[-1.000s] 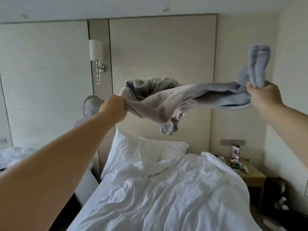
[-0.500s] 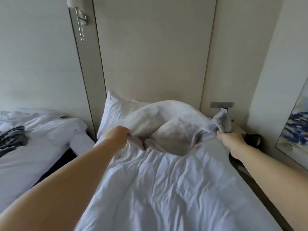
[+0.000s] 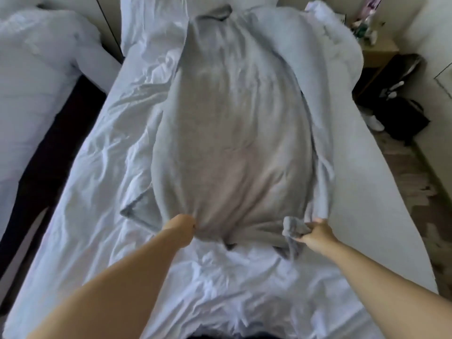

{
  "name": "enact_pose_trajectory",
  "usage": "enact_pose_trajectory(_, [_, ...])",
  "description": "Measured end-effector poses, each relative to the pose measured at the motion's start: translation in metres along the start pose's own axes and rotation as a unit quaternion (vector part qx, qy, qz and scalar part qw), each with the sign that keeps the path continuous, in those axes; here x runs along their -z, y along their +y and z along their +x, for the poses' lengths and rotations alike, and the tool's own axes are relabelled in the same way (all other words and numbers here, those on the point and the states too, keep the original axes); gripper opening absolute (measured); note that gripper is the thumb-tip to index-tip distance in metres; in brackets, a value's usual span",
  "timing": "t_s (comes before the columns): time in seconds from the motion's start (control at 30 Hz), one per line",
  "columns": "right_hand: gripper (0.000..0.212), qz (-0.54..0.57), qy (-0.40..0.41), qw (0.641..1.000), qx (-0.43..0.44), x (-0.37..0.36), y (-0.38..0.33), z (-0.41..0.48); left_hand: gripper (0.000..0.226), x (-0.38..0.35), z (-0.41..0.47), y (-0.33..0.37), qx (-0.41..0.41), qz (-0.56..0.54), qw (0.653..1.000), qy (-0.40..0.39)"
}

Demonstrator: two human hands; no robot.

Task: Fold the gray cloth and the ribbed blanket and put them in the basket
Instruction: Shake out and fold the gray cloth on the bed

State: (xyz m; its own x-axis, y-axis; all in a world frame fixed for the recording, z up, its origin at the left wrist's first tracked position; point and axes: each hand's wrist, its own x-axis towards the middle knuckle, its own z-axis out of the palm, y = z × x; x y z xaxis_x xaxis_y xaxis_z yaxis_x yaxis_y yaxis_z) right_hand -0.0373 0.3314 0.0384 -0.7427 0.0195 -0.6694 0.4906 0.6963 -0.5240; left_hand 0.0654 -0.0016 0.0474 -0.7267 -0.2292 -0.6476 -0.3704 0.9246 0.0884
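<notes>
The gray cloth (image 3: 227,123) lies spread lengthwise down the middle of a bed with rumpled white bedding (image 3: 102,182), billowed up a little in its centre. My left hand (image 3: 179,228) grips its near left corner in a closed fist. My right hand (image 3: 315,232) pinches the bunched near right corner. The cloth's far end reaches toward the pillows. Neither the ribbed blanket nor the basket is in view.
A second bed with white covers (image 3: 41,77) stands on the left, across a dark gap (image 3: 41,162). On the right are a wooden nightstand (image 3: 376,51) with small items, a black bag (image 3: 401,113) on the floor and a patterned carpet (image 3: 415,179).
Both hands swung the gray cloth down from head height onto the bed and pulled it toward me, so it now lies spread out. My view tipped down from the wall to the bed.
</notes>
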Motion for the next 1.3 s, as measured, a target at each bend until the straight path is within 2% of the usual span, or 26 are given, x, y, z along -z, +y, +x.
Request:
enact_pose_trajectory(0.1, [0.076,-0.109,-0.023,0.993,-0.036,-0.018,0.034,-0.021,0.036,-0.042,-0.024,0.002,-0.003,-0.029,0.999,-0.036])
enact_pose_trajectory(0.17, [0.067,-0.19,-0.011,0.981,-0.029,-0.021,0.048,-0.036,0.038,-0.06,-0.037,0.004,0.017,-0.071,0.997,-0.032])
enact_pose_trajectory(0.23, [0.058,-0.264,0.046,0.964,-0.007,-0.021,0.055,-0.046,0.046,-0.071,-0.049,0.003,0.06,-0.13,0.99,-0.012])
enact_pose_trajectory(0.33, [0.056,-0.185,0.113,0.976,-0.023,-0.021,0.056,-0.058,0.047,-0.087,-0.063,-0.003,0.126,-0.223,0.966,0.027])
enact_pose_trajectory(0.4, [0.046,-0.133,0.082,0.986,-0.051,-0.02,0.054,-0.065,0.041,-0.096,-0.07,-0.008,0.165,-0.292,0.941,0.033])
enact_pose_trajectory(0.47, [0.031,-0.12,0.021,0.99,-0.069,-0.019,0.054,-0.069,0.03,-0.102,-0.073,-0.01,0.211,-0.392,0.895,0.027])
enact_pose_trajectory(0.57, [0.023,-0.075,-0.038,0.992,-0.098,-0.021,0.057,-0.071,0.018,-0.105,-0.075,-0.017,0.279,-0.57,0.772,0.022])
enact_pose_trajectory(0.63, [0.01,-0.049,-0.061,0.989,-0.122,-0.025,0.057,-0.068,0.02,-0.107,-0.069,-0.023,0.313,-0.629,0.711,0.026])
enact_pose_trajectory(0.7, [0.005,-0.057,-0.063,0.989,-0.118,-0.029,0.054,-0.06,0.021,-0.11,-0.059,-0.028,0.341,-0.661,0.668,0.026])
enact_pose_trajectory(0.8, [0.005,-0.087,-0.052,0.991,-0.086,-0.043,0.053,-0.042,0.021,-0.119,-0.041,-0.038,0.386,-0.669,0.635,0.015])
enact_pose_trajectory(0.83, [0.013,-0.093,-0.047,0.992,-0.075,-0.05,0.053,-0.035,0.024,-0.124,-0.034,-0.042,0.396,-0.671,0.626,0.015])
enact_pose_trajectory(0.9, [0.044,-0.127,0.0,0.991,-0.043,-0.064,0.058,-0.017,0.032,-0.137,-0.018,-0.048,0.413,-0.682,0.603,0.024])
enact_pose_trajectory(0.97, [0.074,-0.179,0.039,0.983,-0.016,-0.075,0.063,-0.002,0.035,-0.147,0.0,-0.051,0.413,-0.719,0.557,0.049])
enact_pose_trajectory(1.03, [0.086,-0.193,0.045,0.98,-0.038,-0.084,0.068,0.01,0.034,-0.153,0.014,-0.052,0.389,-0.757,0.521,0.065])
enact_pose_trajectory(1.07, [0.078,-0.196,0.049,0.978,-0.06,-0.085,0.071,0.015,0.034,-0.153,0.02,-0.052,0.379,-0.765,0.516,0.069])
enact_pose_trajectory(1.13, [0.045,-0.18,0.058,0.978,-0.083,-0.082,0.071,0.021,0.036,-0.145,0.026,-0.05,0.357,-0.777,0.512,0.09])
enact_pose_trajectory(1.2, [0.018,-0.095,0.083,0.99,-0.06,-0.073,0.064,0.014,0.026,-0.125,0.022,-0.042,0.316,-0.785,0.515,0.137])
enact_pose_trajectory(1.3, [0.009,0.067,0.184,0.981,0.0,-0.049,0.039,-0.01,0.019,-0.075,0.004,-0.023,0.272,-0.784,0.522,0.198])
